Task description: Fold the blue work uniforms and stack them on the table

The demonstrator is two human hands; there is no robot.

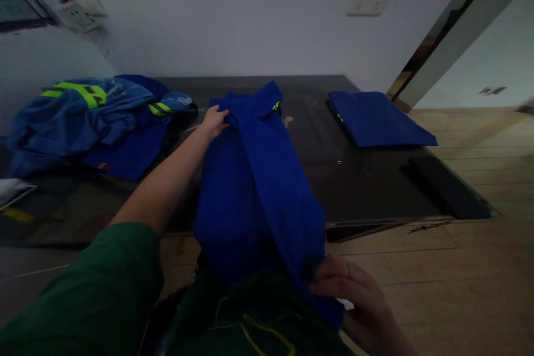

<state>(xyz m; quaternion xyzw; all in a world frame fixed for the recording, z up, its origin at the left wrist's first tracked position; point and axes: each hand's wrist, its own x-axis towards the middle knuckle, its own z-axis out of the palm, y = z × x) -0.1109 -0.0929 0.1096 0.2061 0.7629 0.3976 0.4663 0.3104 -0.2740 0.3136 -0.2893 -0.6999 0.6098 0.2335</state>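
Observation:
A long blue garment [267, 161] lies partly folded from the dark table toward my body, its lower part hanging over the front edge. My left hand [216, 121] has its fingers closed on the garment's upper left edge, near the far end. At the lower right, my right hand [350, 286] grips the garment's right edge near its lower end, with a ring on one finger. A small yellow-green patch shows at the garment's upper right corner.
On the dark table [334, 183], a folded blue garment [379, 119] lies at the right and a crumpled pile of blue clothes [83, 122] at the left. A flat black object [450, 186] rests at the right edge. The wall with sockets [369, 1] stands behind.

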